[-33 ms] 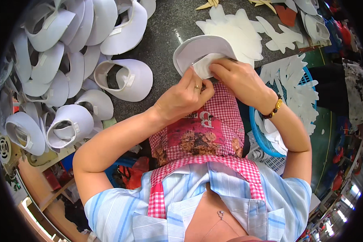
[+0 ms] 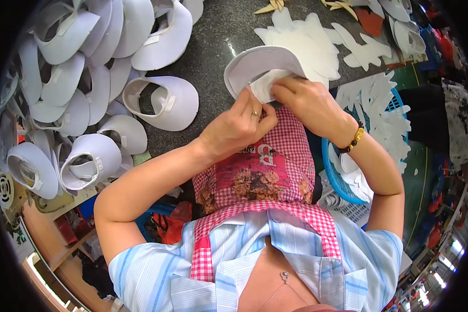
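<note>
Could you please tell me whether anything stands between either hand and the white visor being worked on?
Nothing visible does: the left hand and right hand both already grip the white visor at its near side. The flat white pieces lie beyond it, not between.

A visor pile [image 2: 99, 93] covers the bench's [image 2: 213, 52] left, with a loose visor [image 2: 182, 106] at its right side. At the near edge, the held visor [image 2: 262, 58] is in the left hand [image 2: 236, 122] and right hand [image 2: 312, 101]; stacked pieces [image 2: 304, 47] lie behind. The basket [image 2: 332, 176], rightward, holds more.
</note>
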{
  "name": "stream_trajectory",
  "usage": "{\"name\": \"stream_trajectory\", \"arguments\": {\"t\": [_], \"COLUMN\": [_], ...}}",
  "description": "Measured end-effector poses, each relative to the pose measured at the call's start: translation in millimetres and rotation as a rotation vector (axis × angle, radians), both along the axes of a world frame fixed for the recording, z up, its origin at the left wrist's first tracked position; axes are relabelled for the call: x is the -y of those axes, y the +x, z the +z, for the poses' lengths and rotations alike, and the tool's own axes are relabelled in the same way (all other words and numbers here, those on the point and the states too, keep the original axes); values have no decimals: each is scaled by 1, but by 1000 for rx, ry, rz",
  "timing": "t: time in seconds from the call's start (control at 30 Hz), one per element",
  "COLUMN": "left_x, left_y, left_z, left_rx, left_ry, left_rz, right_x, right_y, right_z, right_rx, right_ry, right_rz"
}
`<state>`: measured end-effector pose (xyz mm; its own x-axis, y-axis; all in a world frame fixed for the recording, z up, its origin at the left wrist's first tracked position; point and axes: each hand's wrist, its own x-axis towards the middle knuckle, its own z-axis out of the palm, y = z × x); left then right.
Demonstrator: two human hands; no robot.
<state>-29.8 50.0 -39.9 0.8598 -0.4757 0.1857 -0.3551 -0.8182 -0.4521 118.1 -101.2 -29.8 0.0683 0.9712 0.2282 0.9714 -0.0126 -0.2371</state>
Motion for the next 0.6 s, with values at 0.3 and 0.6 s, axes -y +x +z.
{"name": "stream_trajectory", "arguments": {"t": [0.3, 0.6], "left_x": [0, 13], "left_y": [-3, 8], "left_z": [-9, -3], "left_rx": [28, 96], "left_ry": [-218, -57], "left_rz": [53, 260], "right_x": [-17, -24], "right_y": [-10, -6], "right_z": [0, 7], "right_rx": [311, -38], "right_ry": [-127, 174], "right_rz": [42, -130]}}
